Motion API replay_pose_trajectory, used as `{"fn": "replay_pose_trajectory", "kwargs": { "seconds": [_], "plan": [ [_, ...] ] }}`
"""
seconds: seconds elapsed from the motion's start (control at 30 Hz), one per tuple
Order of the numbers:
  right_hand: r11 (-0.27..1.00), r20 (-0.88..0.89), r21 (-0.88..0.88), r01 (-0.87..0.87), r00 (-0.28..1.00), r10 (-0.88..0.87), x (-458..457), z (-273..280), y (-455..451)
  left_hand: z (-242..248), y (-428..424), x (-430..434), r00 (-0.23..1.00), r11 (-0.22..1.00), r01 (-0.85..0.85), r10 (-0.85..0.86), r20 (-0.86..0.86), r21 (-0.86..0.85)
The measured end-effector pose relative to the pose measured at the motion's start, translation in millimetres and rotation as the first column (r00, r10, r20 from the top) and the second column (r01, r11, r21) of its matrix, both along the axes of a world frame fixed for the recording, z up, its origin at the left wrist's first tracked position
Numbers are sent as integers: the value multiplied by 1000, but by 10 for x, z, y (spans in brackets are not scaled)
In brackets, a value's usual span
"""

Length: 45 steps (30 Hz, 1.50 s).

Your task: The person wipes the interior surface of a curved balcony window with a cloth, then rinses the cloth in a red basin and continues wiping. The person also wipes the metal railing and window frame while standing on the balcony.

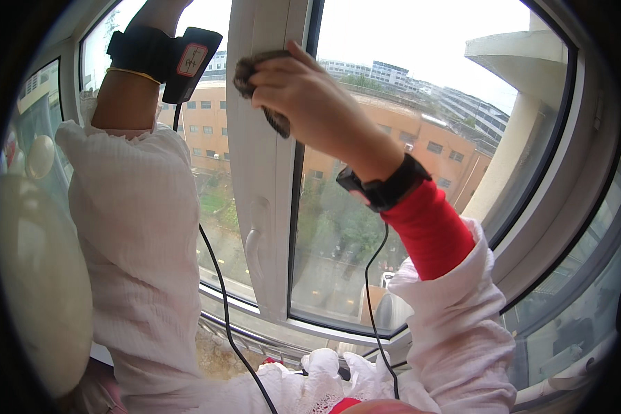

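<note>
In the head view my right hand (295,98) is closed around a crumpled dark grey-brown cloth (246,72). The cloth lies over the white upright window frame (261,165), well above its white handle (253,243); whether it presses on the frame I cannot tell. To the right of that frame is a large glass pane (352,248). My left hand is out of view beyond the top edge; only my raised left forearm (127,101) shows, before the left glass pane (215,191).
Black cables (222,290) hang from the black wrist units (191,64) on both arms. Pale balloon-like shapes (44,290) stand close on the left. A metal railing (259,341) runs below the window. Outside are an orange building (202,124) and trees.
</note>
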State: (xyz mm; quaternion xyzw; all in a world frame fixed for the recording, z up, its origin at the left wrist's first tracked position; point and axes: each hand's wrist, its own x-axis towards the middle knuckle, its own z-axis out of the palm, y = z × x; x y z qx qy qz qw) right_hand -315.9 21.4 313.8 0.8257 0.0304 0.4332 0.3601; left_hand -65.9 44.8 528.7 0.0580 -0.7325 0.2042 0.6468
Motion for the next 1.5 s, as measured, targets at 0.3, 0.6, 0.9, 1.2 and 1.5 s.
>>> {"fn": "replay_pose_trajectory", "kwargs": {
  "seconds": [0.3,0.6,0.9,1.2,1.5],
  "plan": [
    [968,-57,246,52,998,-39,-170,-1237,381,-712,338,-395,985,979,-166,170,-17,122],
    [806,-210,582,107,977,22,-785,-1663,469,-1733,523,-299,736,758,-634,652,182,-150],
    [-483,833,552,-679,439,336,-1647,-734,182,-2470,537,-1762,976,862,-188,111,186,471],
    [-148,875,464,-873,426,231,-2058,-669,426,-2824,313,-2811,976,730,217,-162,-145,648],
    [-418,848,362,-833,481,-223,-2612,-1839,1149,-3466,432,-3101,492,-79,751,-594,-636,655]
  ]
}}
